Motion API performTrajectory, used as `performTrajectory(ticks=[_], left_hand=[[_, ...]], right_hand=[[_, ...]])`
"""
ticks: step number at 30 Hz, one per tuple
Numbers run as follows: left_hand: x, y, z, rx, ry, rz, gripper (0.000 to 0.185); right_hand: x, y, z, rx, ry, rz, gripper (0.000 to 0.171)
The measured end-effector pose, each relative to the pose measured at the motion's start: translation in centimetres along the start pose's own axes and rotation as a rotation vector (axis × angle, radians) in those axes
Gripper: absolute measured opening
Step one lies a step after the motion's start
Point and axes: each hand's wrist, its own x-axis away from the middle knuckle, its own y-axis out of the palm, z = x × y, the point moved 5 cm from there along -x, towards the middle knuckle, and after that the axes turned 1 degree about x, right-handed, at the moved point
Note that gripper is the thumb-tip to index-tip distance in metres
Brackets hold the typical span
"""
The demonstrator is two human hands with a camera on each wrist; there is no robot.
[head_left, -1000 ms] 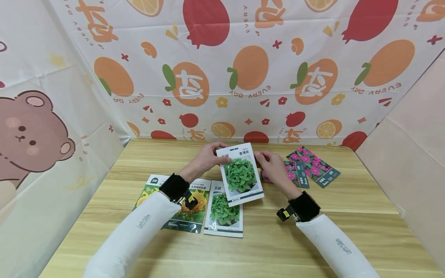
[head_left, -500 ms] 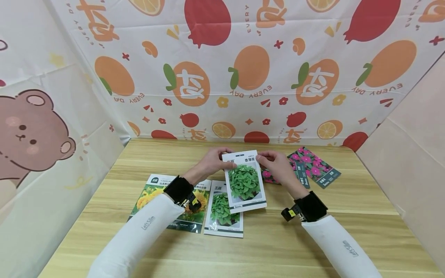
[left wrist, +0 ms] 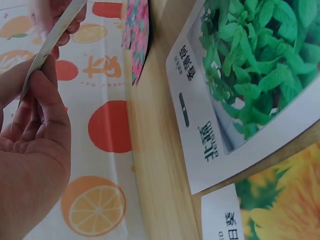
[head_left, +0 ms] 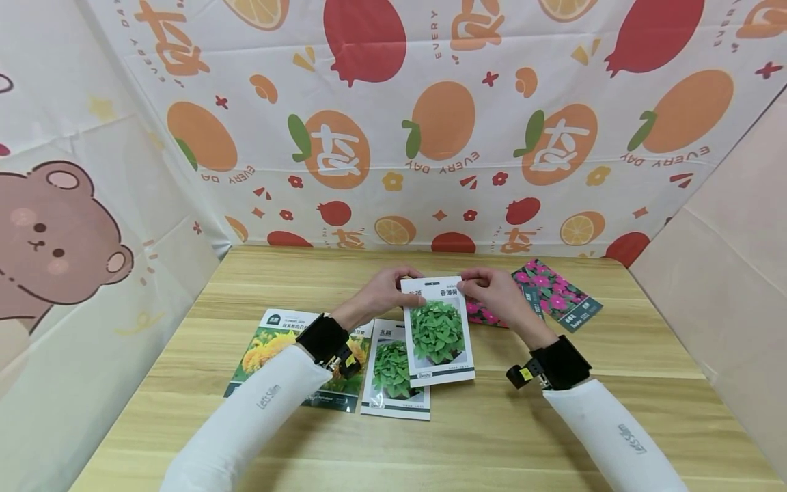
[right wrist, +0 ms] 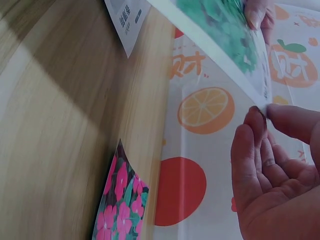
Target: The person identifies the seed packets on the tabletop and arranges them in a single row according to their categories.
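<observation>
Both hands hold one white seed packet [head_left: 438,331] printed with green leaves, a little above the wooden table [head_left: 467,437]. My left hand [head_left: 386,290] pinches its top left corner and my right hand [head_left: 492,287] pinches its top right corner. In the left wrist view the packet [left wrist: 50,42] shows edge-on between my left hand's fingertips [left wrist: 42,80]. In the right wrist view my right hand's thumb and fingers [right wrist: 270,130] pinch the packet's corner [right wrist: 235,45]. A second green-leaf packet [head_left: 393,372] lies flat beneath it.
Yellow-flower packets [head_left: 289,355] lie left of the green one, partly under my left forearm. Pink-flower packets [head_left: 556,294] lie at the right behind my right hand. Patterned cloth walls [head_left: 393,123] enclose the table on three sides.
Both hands have lowered the held packet and carried it slightly to the right, closer to the table. The packets lying on the table have not moved.
</observation>
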Motion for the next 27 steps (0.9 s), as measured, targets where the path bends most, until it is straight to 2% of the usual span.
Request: performTrajectory(ticks=[8,13,21,27], left_hand=[[0.0,0.8,-0.4,0.024,-0.003,-0.022,0.040],[0.2,0.9,-1.0,0.061,-0.009,-0.019,0.039],[0.9,-0.9,-1.6,0.193,0.005,0.004,0.033],[1.9,-2.6,-2.2,0.203,-0.001,0.040,0.032]], right_hand=[[0.2,-0.4,-0.1,0.093,-0.052,-0.029,0.030],[0.5,-0.7,0.1,0.099,-0.059,-0.042,0.024],[1.7,-1.8,2.0,0.029,0.039,-0.060,0.028],[2.6,-1.8,4.2,0.011,0.101,-0.087,0.030]])
